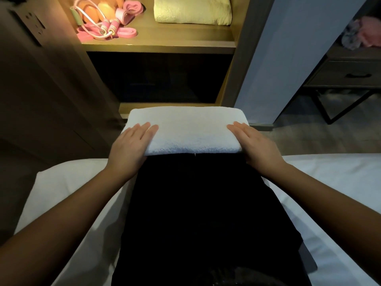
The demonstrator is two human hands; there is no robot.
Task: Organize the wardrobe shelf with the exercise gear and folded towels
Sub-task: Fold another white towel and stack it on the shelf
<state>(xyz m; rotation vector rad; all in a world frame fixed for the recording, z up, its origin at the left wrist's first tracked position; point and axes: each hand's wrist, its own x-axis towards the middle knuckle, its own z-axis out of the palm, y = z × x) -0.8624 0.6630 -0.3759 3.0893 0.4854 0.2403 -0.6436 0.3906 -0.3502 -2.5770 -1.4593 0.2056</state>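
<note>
My left hand (132, 145) and right hand (255, 145) lie flat, fingers straight, on the white towel (185, 131) between them, likely to steady its fold for the shelf (156, 41) beyond.

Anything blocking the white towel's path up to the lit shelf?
Nothing visible. The white towel lies under the left hand and right hand; the shelf front is open. A folded towel and pink gear already take room there.
</note>
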